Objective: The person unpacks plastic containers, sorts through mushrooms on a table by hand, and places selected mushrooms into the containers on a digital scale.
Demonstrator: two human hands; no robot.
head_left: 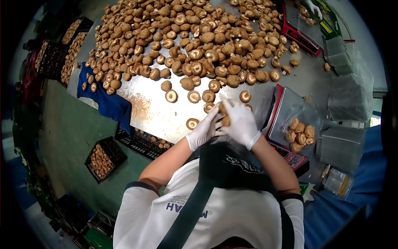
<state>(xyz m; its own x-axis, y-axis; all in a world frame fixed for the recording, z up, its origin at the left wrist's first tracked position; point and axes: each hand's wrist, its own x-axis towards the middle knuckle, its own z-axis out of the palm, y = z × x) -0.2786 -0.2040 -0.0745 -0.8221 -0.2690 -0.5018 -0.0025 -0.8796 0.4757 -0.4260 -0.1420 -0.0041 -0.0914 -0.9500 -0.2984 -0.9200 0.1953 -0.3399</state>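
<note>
Both my hands wear white gloves and meet close to the near edge of the metal table. My right hand is closed round brown shiitake mushrooms, partly hidden by the fingers. From the other side my left hand curls its fingers against the same mushrooms. Several loose shiitakes lie just beyond, among them one stem-side up and another right of my fingers. Left of my left hand rests a single mushroom, its pale underside showing.
A large heap of shiitakes covers the table's far side. At right, a scale bears a clear bag of mushrooms; a second red scale stands farther back, near another gloved hand. Plastic bags, a blue cloth and crates surround.
</note>
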